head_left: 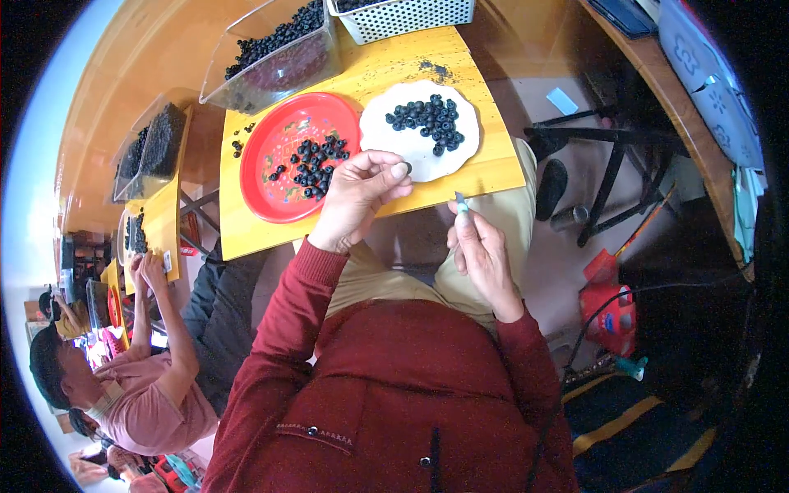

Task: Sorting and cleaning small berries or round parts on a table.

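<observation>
My left hand [364, 191] pinches a small dark round bead-like piece [407, 168] between thumb and forefinger, above the near edge of the white scalloped plate [423, 168]. Closed round the pale green handle of a small knife [462, 202] is my right hand [485, 252], just off the table's front edge with the blade pointing up and away. A cluster of the same dark pieces [437, 123] lies on the white plate. More dark pieces [312, 167] lie on the red round tray [261, 187], partly behind my left hand.
A clear bin [283, 70] and a white perforated basket [407, 20] with dark pieces stand at the yellow table's [485, 123] far side. Dark crumbs [436, 69] lie behind the plate. At left, a co-worker [140, 386] sits at another table. A black stand [608, 172] is at right.
</observation>
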A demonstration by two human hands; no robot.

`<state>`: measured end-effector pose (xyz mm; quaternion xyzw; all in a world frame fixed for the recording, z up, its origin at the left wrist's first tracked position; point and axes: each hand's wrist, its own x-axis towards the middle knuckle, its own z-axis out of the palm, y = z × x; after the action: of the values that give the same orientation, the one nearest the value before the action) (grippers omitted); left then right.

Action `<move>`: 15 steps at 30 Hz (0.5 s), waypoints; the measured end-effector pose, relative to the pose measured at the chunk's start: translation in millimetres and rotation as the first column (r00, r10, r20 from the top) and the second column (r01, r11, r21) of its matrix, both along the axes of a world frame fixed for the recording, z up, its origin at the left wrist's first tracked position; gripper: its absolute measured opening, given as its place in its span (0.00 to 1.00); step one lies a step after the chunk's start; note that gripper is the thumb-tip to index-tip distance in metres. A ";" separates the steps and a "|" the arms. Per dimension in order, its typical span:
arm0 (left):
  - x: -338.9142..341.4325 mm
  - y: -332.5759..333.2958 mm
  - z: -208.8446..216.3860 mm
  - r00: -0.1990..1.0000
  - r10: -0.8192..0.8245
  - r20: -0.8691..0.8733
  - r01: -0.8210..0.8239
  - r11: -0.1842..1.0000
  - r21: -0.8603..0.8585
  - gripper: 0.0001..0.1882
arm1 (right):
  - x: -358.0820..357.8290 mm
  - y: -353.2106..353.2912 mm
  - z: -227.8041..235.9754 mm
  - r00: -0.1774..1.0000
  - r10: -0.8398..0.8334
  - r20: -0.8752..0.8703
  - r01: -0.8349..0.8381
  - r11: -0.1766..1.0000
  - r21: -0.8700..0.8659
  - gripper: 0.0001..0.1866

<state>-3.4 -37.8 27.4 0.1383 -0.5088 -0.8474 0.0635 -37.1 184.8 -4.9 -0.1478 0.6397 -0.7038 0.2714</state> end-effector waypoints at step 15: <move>22.4 7.6 -19.1 0.999 0.044 -0.008 -0.043 0.991 0.129 0.05 | -31.4 -12.3 -6.5 0.976 0.128 0.177 -0.159 0.972 0.172 0.16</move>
<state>19.0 -30.2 8.3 0.1487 -0.4495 -0.8776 0.0756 -68.5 172.6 -11.4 -0.1094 0.6652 -0.6297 0.3860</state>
